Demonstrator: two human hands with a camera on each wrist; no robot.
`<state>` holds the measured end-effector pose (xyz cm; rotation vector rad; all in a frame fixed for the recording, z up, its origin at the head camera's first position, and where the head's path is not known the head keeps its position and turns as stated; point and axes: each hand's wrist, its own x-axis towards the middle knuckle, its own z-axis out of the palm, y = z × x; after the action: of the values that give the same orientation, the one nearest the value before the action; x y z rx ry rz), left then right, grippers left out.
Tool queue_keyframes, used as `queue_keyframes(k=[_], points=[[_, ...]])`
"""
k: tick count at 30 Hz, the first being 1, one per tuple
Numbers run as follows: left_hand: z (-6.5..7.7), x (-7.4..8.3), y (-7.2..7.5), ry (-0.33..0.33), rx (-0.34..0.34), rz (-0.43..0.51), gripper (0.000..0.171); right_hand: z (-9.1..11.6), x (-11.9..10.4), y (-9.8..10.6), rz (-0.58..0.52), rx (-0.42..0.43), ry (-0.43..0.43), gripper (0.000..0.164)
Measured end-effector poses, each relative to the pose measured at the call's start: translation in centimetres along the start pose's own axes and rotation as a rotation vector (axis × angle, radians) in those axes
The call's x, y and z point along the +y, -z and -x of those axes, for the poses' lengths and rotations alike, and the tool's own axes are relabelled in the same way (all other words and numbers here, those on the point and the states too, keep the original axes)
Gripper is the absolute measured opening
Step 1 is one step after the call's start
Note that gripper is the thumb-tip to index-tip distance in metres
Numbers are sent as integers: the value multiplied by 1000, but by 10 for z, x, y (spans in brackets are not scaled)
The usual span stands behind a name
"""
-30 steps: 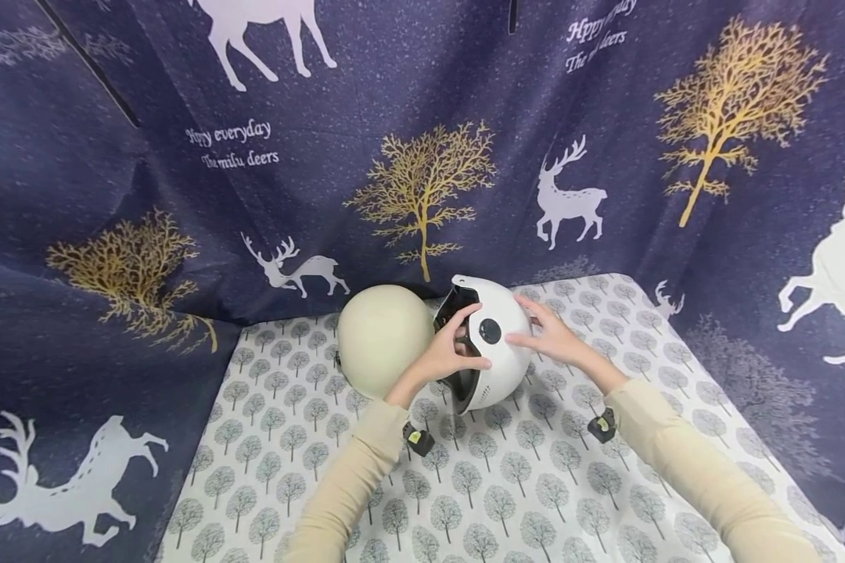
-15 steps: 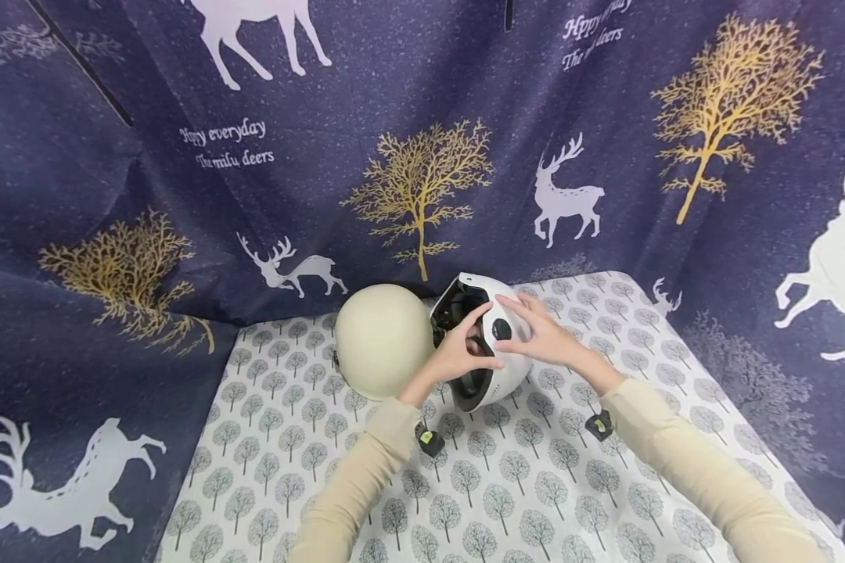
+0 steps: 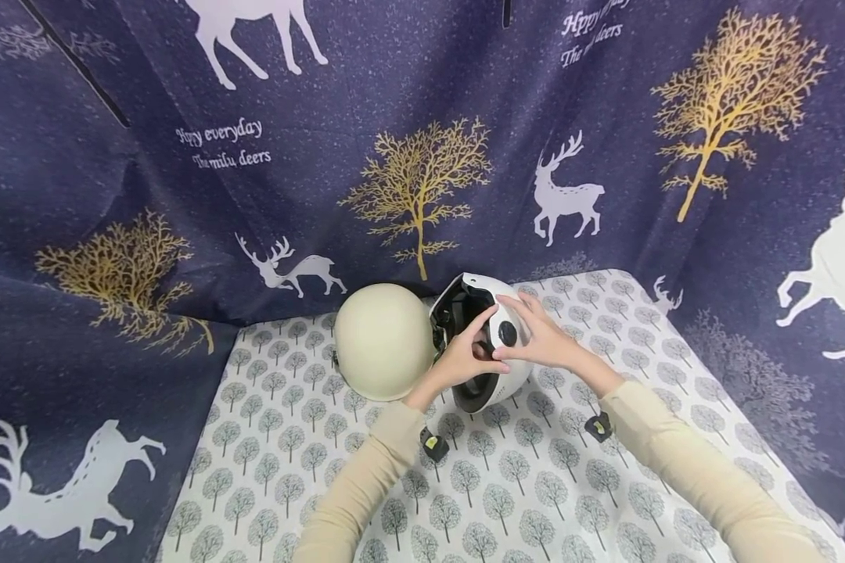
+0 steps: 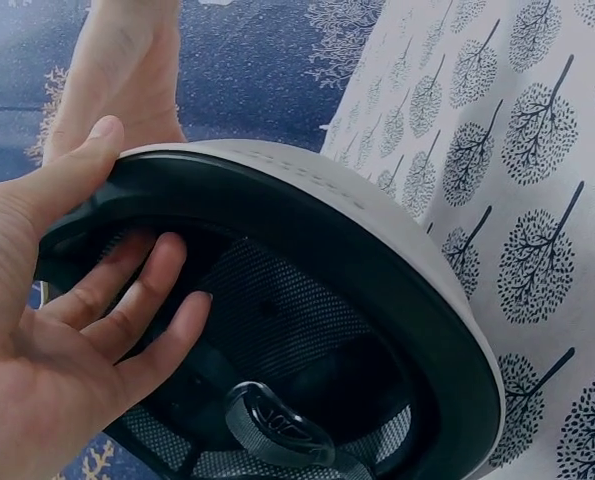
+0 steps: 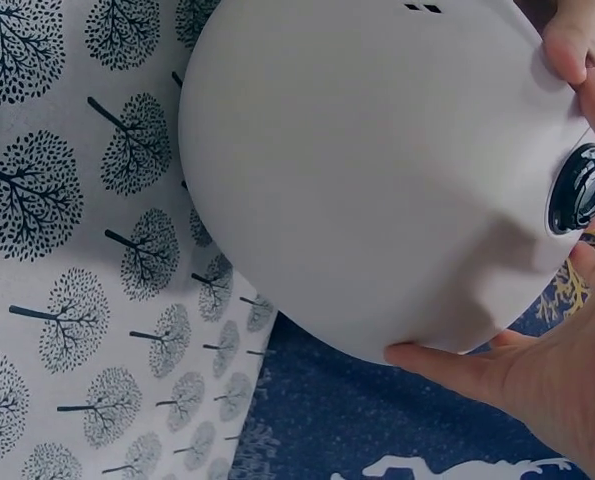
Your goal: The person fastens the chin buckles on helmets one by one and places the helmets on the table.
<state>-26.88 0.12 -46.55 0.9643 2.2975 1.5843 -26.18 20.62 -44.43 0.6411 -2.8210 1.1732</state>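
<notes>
A white helmet (image 3: 512,381) lies tilted on its side, its dark padded opening turned to the left. My left hand (image 3: 459,361) grips the helmet's rim, thumb on the outer shell and the other fingers inside. In the left wrist view, a strap with a black oval piece (image 4: 277,425) shows within the lining. The right hand (image 3: 548,342) holds the shell from the right, fingers and thumb spread about the round black side knob (image 5: 579,188). The hands' fingertips come close together near that knob. Left of the helmet, almost against it, sits a cream rounded shell (image 3: 382,340), seemingly another helmet.
A white cloth with grey tree prints (image 3: 500,500) covers the table. Close behind the helmets hangs a dark blue curtain (image 3: 310,195) with deer and gold trees. Small black wrist devices (image 3: 434,446) sit under both wrists.
The white helmet has turned slightly, so more of its dark inside shows and its side knob has shifted right. The left hand has moved right with the rim; the right hand's fingers have moved left over the shell.
</notes>
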Motion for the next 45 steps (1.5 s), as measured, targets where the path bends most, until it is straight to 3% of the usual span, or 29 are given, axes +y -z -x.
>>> queue_keyframes(k=[3, 13, 16, 24, 35, 40, 45], points=[[3, -1, -2, 7, -3, 22, 99, -1, 2, -1, -4, -2, -4, 97], [12, -7, -12, 117, -5, 83, 104, -2, 8, 1, -28, -2, -6, 96], [15, -11, -15, 135, -10, 63, 96, -3, 10, 3, -44, 6, -3, 96], [23, -24, -23, 135, -21, -14, 52, -6, 20, 9, -99, 0, -23, 94], [28, -37, -22, 114, -44, 44, 44, -5, 35, 12, -139, 33, -16, 93], [32, -41, -17, 125, -47, 13, 42, -3, 42, 14, -217, 46, -53, 91], [35, -41, -13, 139, -49, -11, 41, 4, 44, 12, -406, 31, -81, 90]])
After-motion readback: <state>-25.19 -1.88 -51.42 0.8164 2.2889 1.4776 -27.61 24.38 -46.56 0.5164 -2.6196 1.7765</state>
